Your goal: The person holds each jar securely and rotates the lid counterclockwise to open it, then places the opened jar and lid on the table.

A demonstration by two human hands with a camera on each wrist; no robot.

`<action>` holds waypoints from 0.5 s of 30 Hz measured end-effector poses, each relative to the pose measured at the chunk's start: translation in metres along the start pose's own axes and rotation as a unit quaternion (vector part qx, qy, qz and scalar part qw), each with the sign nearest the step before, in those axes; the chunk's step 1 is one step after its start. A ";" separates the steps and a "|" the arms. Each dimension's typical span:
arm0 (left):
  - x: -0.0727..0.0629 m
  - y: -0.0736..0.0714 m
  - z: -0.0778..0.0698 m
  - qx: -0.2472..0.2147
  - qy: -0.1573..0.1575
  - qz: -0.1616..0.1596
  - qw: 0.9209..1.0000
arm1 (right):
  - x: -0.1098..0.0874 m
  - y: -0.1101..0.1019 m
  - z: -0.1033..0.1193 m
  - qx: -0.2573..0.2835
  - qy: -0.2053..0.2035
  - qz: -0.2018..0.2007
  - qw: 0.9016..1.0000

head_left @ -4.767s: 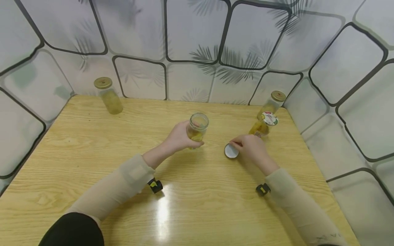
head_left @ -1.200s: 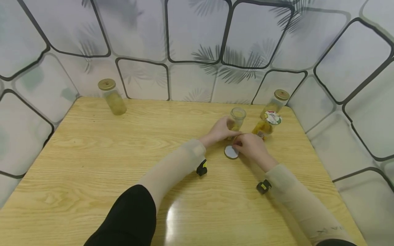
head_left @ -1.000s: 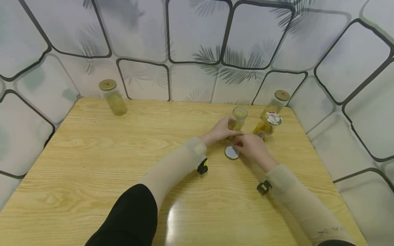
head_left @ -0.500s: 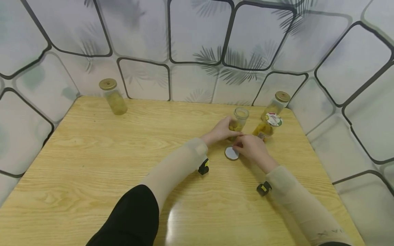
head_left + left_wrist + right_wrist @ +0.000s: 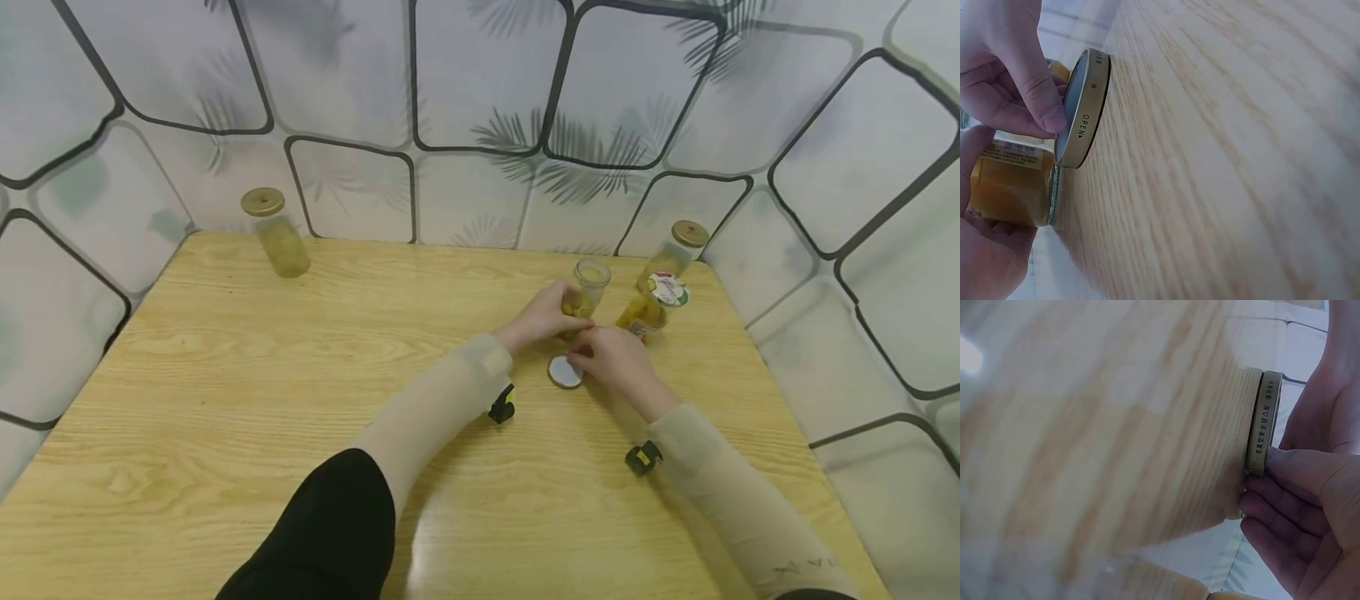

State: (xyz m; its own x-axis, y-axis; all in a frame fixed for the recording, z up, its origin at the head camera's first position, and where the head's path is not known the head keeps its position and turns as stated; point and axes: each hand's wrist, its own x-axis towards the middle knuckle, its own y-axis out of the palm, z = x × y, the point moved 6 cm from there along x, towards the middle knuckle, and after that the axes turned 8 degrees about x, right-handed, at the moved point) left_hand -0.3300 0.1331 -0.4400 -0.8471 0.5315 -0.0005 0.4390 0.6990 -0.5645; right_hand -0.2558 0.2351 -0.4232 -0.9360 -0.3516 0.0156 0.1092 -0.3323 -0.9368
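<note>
My left hand (image 5: 540,318) grips a lidless glass jar (image 5: 591,282) with yellow pieces inside. In the left wrist view the jar (image 5: 1013,187) stands on the table, its printed label showing. Just in front of it, a round metal lid (image 5: 565,372) lies with its white inside facing up. My right hand (image 5: 617,358) pinches the lid at its right edge. In the left wrist view, the lid's gold rim (image 5: 1088,122) shows the word OPEN, with the right thumb on its edge. The right wrist view shows that rim (image 5: 1264,425) flat on the wood.
Right of the held jar stands a jar of yellow fruit (image 5: 641,318) with a colourful printed lid. Behind it is a gold-lidded jar (image 5: 667,260). Another gold-lidded jar (image 5: 281,246) stands at the back left. Patterned panels (image 5: 465,200) wall in the wooden table (image 5: 300,375).
My left hand has brought the open jar rightward from mid-table to behind the lid, close to the right hand. Over the last second it shifts slightly right. The right hand stays at the lid.
</note>
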 end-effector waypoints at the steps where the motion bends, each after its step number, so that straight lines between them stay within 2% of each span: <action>1: 0.000 0.000 0.000 -0.001 -0.001 0.000 1.000 | 0.000 0.000 0.000 0.000 0.000 0.002 1.000; 15: 0.000 0.001 -0.005 0.008 -0.003 -0.008 1.000 | 0.000 0.001 -0.002 -0.001 0.004 0.005 1.000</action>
State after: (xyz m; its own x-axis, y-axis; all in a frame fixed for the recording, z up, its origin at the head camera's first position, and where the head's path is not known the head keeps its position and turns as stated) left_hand -0.3281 0.1359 -0.4360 -0.8551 0.5184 0.0037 0.4211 0.6987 -0.5783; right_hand -0.2560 0.2362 -0.4252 -0.9377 -0.3475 0.0029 0.1182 -0.3269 -0.9376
